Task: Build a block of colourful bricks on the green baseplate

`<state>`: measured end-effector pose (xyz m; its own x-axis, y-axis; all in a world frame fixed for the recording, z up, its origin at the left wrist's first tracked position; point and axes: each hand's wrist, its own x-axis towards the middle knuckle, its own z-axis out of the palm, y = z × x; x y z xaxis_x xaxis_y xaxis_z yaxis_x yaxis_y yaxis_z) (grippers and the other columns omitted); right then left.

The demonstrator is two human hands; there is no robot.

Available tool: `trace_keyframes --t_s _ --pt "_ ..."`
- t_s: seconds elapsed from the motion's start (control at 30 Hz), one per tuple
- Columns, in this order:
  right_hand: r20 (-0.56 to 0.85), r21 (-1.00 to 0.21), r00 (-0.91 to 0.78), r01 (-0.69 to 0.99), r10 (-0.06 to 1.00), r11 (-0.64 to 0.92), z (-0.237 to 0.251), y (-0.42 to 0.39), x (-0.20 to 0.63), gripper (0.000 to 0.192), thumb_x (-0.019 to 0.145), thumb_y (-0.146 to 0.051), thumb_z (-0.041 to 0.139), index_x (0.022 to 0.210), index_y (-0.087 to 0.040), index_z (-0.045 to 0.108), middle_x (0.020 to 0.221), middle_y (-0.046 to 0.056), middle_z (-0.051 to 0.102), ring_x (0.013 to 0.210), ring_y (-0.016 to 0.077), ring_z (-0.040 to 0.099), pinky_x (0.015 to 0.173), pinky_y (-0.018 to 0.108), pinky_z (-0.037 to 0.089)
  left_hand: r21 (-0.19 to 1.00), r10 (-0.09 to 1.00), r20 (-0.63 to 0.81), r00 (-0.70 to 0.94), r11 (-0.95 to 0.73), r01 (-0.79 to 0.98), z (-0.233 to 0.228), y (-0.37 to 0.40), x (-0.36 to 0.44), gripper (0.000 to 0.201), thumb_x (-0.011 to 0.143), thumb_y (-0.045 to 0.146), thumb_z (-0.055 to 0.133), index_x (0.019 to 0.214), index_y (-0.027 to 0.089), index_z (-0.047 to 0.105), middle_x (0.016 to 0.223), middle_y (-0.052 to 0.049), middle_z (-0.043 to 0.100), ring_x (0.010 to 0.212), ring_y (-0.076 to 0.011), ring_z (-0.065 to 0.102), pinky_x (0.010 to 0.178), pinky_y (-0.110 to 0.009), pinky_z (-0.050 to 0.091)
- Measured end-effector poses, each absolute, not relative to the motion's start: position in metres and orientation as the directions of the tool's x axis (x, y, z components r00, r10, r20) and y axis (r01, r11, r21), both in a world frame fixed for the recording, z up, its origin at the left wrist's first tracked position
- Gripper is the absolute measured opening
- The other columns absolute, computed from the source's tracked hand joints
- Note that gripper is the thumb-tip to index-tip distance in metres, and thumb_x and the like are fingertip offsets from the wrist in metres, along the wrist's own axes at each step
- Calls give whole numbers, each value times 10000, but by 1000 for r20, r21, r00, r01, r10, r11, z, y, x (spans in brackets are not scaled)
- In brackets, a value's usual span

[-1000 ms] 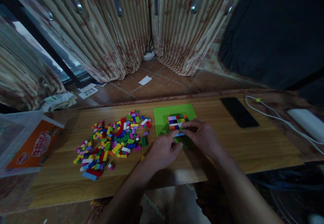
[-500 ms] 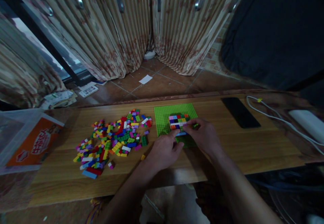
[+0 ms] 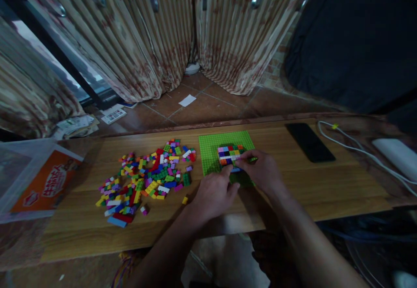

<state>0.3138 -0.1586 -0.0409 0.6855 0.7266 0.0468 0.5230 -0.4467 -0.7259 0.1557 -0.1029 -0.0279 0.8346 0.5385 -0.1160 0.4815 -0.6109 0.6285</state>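
My right hand (image 3: 260, 170) has shifted slightly since the earlier frame, its fingertips going from the near edge of the block (image 3: 228, 153) up toward its right side; more of the light blue brick (image 3: 236, 170) there now shows. The block sits on the green plate (image 3: 208, 149), straight ahead, probably so both hands can reach it. My left hand (image 3: 215, 192) is half open, index finger against the block's near edge, thumb well apart; I judge it steadies the block. My right thumb and index are nearly together there; I can't tell whether they pinch anything.

I count one plate, one block, one phone (image 3: 309, 142) and one cable (image 3: 360, 152) on the surface (image 3: 312, 183). The loose bricks (image 3: 159, 175), likely kept left for easy picking, overlap too much to count; two lie apart: a yellow brick (image 3: 185, 200) and a white-and-pink piece (image 3: 144, 210).
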Motion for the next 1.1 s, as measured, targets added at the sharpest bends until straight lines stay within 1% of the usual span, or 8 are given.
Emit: trace_keyframes --t_s 0.13,0.4,0.53,0.7,0.77,0.87,1.0,1.1 --pt "59 -725 671 537 739 -430 -42 -159 314 186 681 -377 685 734 -199 672 717 23 674 624 167 586 615 299 423 595 535 -128 835 -632 497 -27 -103 155 415 900 336 498 1278 167 525 750 -39 689 691 -202 647 685 -320 485" --pt "59 -749 674 517 737 -413 -47 -158 315 185 696 -370 668 755 -195 676 774 38 689 664 176 603 650 315 449 600 543 -105 833 -633 489 -30 -101 154 426 904 337 491 1298 178 522 756 -37 692 676 -195 647 701 -321 494" --pt "59 -753 659 523 750 -400 -47 -158 314 174 709 -362 662 758 -196 683 777 39 694 682 182 615 669 320 456 582 548 -112 829 -640 502 -30 -101 154 418 897 329 494 1285 175 528 780 -47 701 718 -213 662 700 -325 497" --pt "24 -799 657 465 754 -380 -46 -163 322 283 736 -464 657 785 -192 714 763 45 715 695 191 632 658 308 455 591 555 -107 825 -632 502 -30 -102 154 456 899 326 494 1328 173 516 758 -40 700 689 -201 651 668 -312 487" --pt "1 -834 683 404 731 -376 -45 -165 327 362 765 -522 620 790 -175 722 700 43 700 643 181 617 603 289 436 613 565 -79 821 -623 487 -30 -102 152 470 902 315 489 1348 169 511 737 -35 697 661 -192 639 641 -304 476" --pt "4 -870 757 325 654 -370 -42 -165 330 420 775 -551 599 788 -149 719 601 25 649 525 148 552 506 261 379 683 587 -4 810 -590 430 -28 -96 145 446 902 297 493 1323 159 542 695 -17 682 587 -161 600 589 -277 450" --pt "74 -920 810 281 582 -273 -32 -161 320 363 764 -496 625 738 -142 700 560 3 608 486 120 504 463 236 339 789 682 111 723 -502 353 -26 -75 130 362 900 300 508 1222 176 620 633 16 635 511 -117 537 549 -241 426" --pt "129 -949 826 262 548 -172 -24 -158 307 298 766 -446 643 710 -155 678 560 -11 600 505 114 511 477 225 361 861 793 146 592 -397 319 -25 -54 113 343 894 333 526 1168 160 639 694 -2 661 576 -123 581 576 -235 454"
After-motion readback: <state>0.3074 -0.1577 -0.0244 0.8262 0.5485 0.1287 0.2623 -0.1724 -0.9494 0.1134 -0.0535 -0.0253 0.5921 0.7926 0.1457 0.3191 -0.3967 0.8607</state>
